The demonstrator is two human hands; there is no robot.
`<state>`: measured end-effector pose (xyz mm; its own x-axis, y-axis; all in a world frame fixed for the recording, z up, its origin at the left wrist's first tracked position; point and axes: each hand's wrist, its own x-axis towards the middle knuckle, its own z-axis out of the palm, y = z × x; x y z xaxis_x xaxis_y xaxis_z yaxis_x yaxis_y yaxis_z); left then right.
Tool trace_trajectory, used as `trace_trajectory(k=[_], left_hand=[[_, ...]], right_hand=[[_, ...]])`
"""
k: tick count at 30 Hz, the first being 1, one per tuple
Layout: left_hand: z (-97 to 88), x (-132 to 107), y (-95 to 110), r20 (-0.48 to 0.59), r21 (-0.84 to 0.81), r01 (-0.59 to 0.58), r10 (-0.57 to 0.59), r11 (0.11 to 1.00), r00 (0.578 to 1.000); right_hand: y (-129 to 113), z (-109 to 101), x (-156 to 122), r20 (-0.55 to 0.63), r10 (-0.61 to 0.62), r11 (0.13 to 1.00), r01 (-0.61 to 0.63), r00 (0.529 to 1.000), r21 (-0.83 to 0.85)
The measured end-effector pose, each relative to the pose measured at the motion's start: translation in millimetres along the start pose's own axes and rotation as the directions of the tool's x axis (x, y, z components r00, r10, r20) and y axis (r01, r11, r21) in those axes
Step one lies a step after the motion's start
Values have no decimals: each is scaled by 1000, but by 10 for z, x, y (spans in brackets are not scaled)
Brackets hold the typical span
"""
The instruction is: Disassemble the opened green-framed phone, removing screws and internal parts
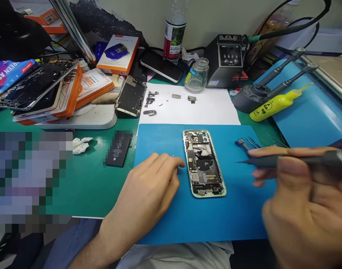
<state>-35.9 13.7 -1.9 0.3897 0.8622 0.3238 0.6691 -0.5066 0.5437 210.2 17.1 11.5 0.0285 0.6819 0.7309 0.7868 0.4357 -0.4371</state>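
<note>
An opened phone (206, 164) with a pale green frame lies on the blue mat (159, 220), its circuit boards and inner parts bare. Just left of it rests my left hand (151, 186), loosely bent, the index finger reaching to the phone's left edge; I cannot tell whether it touches. Nothing shows in that hand. At the right, my right hand (302, 201) is raised above the mat and blurred. It grips a dark, fine-tipped screwdriver (263, 161) whose point faces left, apart from the phone. Beyond that hand are small tools (242, 144) on the mat.
A black battery (119, 149) and crumpled tissue (81, 145) lie left. Small parts (150, 99) sit on white paper (215, 110), beside a removed screen (131, 96). Behind are a glass jar (197, 74), a soldering station (225, 61) and a yellow bottle (277, 104). Boxes (75, 89) are stacked left.
</note>
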Motion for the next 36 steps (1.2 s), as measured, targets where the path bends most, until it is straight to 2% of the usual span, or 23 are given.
trace_trajectory(k=[2, 6, 9, 13, 22, 29, 36], left_hand=[[5, 2, -4, 10, 0, -4, 4, 1000, 1000], [5, 5, -5, 25, -19, 3, -2, 1000, 1000], [4, 3, -1, 41, -15, 4, -4, 1000, 999], [9, 7, 5, 59, -14, 13, -12, 1000, 998], [22, 16, 6, 66, -18, 16, -15, 1000, 998], [-2, 14, 26, 83, -17, 37, -35, 999, 996], [2, 14, 19, 80, -15, 35, -34, 999, 996]], right_hand=[[-173, 194, -18, -109, 166, 978, -150, 980, 142], [-365, 387, -70, 24, 148, 956, -149, 989, 252], [-358, 376, -112, 102, 168, 935, -191, 981, 298], [-324, 363, -149, 160, 195, 932, -234, 968, 278], [-311, 366, -136, 202, 153, 939, -206, 967, 277], [-316, 349, -124, 243, 204, 912, -274, 948, 304], [-294, 328, -131, 226, 143, 939, -204, 964, 277]])
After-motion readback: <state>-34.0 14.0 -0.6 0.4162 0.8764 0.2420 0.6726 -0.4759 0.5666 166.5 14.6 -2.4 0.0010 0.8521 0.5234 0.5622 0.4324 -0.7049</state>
